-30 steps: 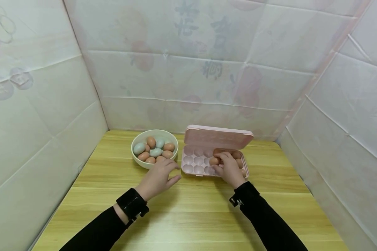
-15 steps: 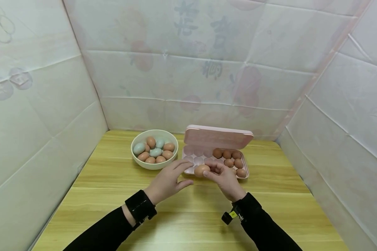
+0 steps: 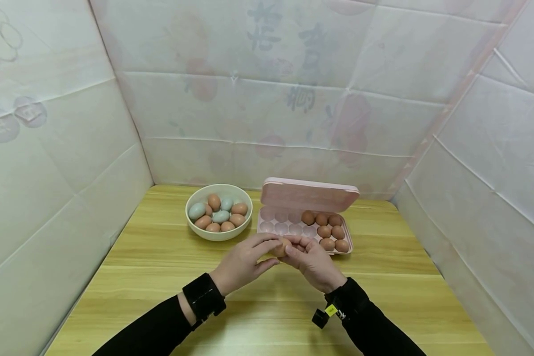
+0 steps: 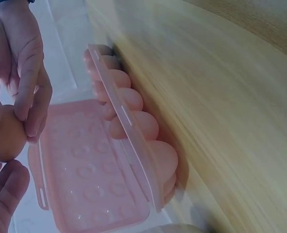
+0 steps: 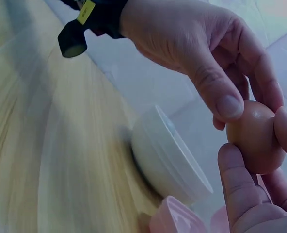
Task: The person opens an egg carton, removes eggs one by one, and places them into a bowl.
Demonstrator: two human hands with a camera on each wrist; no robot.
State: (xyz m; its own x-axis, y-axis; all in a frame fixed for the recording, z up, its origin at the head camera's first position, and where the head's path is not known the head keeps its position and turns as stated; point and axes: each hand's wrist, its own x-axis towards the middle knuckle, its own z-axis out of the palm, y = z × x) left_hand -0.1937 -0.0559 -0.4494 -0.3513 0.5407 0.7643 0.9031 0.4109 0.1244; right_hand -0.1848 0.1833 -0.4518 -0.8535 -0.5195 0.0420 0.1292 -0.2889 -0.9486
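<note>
A brown egg [image 3: 280,248] is between my two hands, in front of the pink egg box [image 3: 281,229]. My right hand [image 3: 317,265] pinches it from the right with thumb and fingers. From the left, my left hand [image 3: 241,262] has its fingertips over the egg and its thumb at the lower side. Both wrist views show fingers of both hands on the shell of this egg [image 5: 255,138]. Brown eggs [image 3: 327,244] fill the right-hand cups of the box, and the cups on the left that show hold nothing. The hands cover part of the front row.
A pale bowl [image 3: 219,237] of brown and blue-green eggs stands left of the box. The box's raised pink lid [image 3: 310,195] leans back near the rear cloth wall [image 3: 196,160]. Cloth walls also flank the wooden table [image 3: 267,316].
My right hand has lifted the egg out of the box and brought it left and toward me. My left hand has moved right from beside the bowl and taken hold of it too.
</note>
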